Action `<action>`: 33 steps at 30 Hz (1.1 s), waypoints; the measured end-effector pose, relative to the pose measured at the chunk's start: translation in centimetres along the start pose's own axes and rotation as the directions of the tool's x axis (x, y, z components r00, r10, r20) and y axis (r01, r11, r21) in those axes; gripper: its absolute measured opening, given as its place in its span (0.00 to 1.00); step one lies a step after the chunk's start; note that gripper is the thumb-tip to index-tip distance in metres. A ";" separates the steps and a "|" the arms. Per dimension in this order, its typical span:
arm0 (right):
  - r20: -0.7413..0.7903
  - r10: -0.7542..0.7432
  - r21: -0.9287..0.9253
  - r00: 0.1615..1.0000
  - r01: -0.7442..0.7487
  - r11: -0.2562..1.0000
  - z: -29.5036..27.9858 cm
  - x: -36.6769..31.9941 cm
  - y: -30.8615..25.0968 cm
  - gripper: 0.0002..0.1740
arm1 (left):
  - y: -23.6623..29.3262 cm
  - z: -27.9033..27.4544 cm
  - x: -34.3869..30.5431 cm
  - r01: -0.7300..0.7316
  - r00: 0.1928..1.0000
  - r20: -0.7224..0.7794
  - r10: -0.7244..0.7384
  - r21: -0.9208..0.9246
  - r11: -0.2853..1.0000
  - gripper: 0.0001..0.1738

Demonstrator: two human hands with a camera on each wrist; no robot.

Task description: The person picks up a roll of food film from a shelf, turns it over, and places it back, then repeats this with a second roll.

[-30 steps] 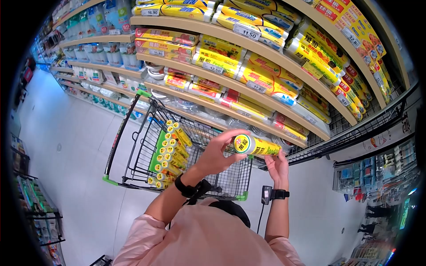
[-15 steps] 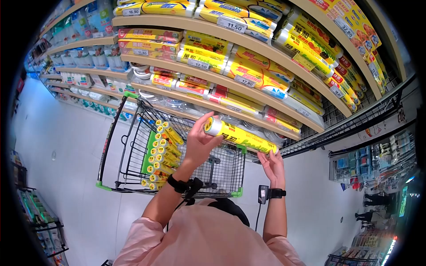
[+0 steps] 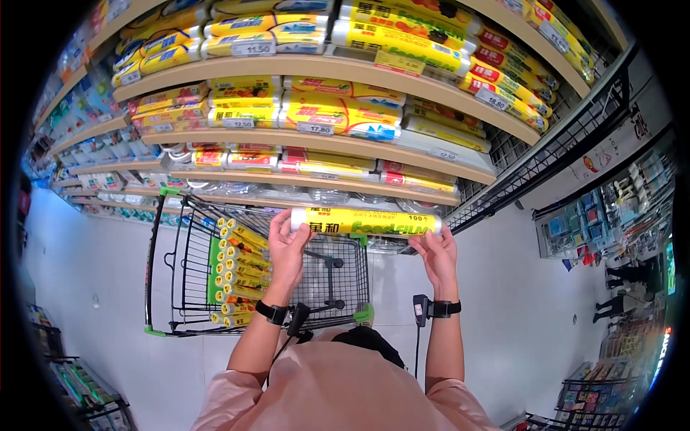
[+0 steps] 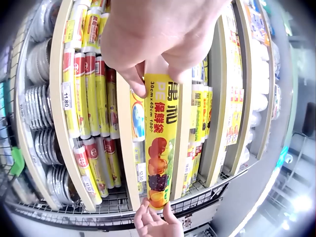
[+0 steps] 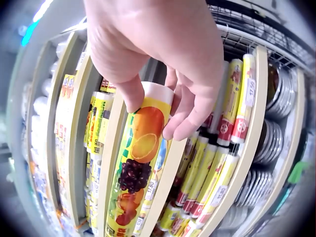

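Note:
A yellow roll of food storage bags (image 3: 366,221), printed with fruit, lies level across the head view between both hands. My left hand (image 3: 287,253) grips its white left end between thumb and fingers. At the other end, my right hand (image 3: 438,257) holds the roll by its tip, thumb on one side and fingers on the other in the right wrist view. The left wrist view shows the printed roll (image 4: 160,143) lengthwise, with the right hand (image 4: 157,224) at its far end. Beneath and to the left, several similar yellow rolls (image 3: 244,269) lie stacked in a shopping cart.
The black wire cart (image 3: 170,302) with green corners stands close in front of the person. Behind it rise curved shelves (image 3: 215,68) of yellow rolls and boxes with price tags. Pale floor (image 3: 503,337) extends to both sides, and people (image 3: 618,305) stand far right.
The roll has swung from pointing its left end toward the camera to lying level across the view. The left hand moved left, spreading the hands apart, and the head view shifted along the shelves.

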State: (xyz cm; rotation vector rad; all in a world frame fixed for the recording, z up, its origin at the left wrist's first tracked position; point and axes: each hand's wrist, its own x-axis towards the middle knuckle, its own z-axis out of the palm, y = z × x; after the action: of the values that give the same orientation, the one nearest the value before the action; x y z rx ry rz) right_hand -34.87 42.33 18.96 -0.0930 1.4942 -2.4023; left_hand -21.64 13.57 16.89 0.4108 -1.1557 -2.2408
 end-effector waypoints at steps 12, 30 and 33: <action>-0.006 -0.273 -0.454 0.962 0.241 0.858 -14.7 6.3 -9.5 0.28 | -6.3 16.8 1.2 -0.156 0.987 0.076 0.140 0.261 0.953 0.25; 0.129 -0.377 -0.689 0.917 0.356 0.632 -15.5 22.4 -17.5 0.32 | -8.4 27.8 17.9 -0.330 0.935 0.219 0.279 0.826 0.457 0.26; 0.155 -0.360 -0.741 0.920 0.349 0.574 -15.7 23.6 -17.3 0.35 | -8.2 29.9 17.6 -0.264 0.959 0.233 0.164 0.943 0.202 0.34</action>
State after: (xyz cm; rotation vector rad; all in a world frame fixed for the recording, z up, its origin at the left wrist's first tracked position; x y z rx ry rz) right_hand -64.54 56.04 24.64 -0.6214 2.6114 -1.8067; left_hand -53.57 25.48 27.32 0.5606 -2.4399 -0.9630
